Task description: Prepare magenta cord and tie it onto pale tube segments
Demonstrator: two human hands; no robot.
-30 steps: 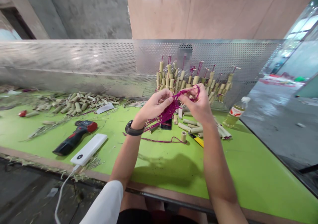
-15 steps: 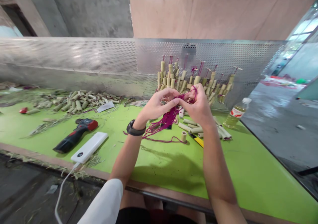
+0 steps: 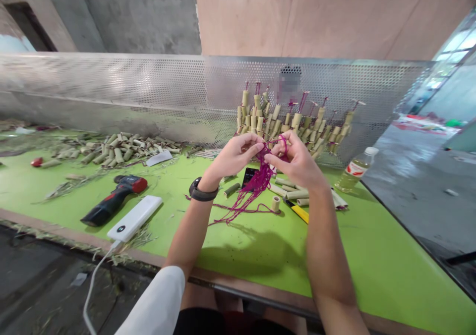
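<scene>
Between my hands, above the green table, hangs a tangled bundle of purple string (image 3: 261, 177), its loose ends trailing down to the left. My left hand (image 3: 240, 154) pinches the top of the bundle with thumb and fingertips. A loop of the same string runs around the fingers of my right hand (image 3: 295, 160), which is also closed on it. Below the bundle a dark phone (image 3: 250, 179) is partly covered by the strands. A short bamboo tube (image 3: 275, 204) stands upright on the table, with string lying by it.
Bamboo pieces strung on purple cord (image 3: 293, 119) lean against a perforated metal panel (image 3: 159, 87). A yellow cutter (image 3: 299, 211) lies near my right forearm, an oil-coloured bottle (image 3: 355, 170) beyond. Leftward are a cordless drill (image 3: 115, 199), a white power bank (image 3: 136, 217) and a bamboo heap (image 3: 115, 149).
My hands have moved slightly apart. The purple bundle now hangs lower and more spread, and more of the phone and a green bamboo piece beside it shows.
</scene>
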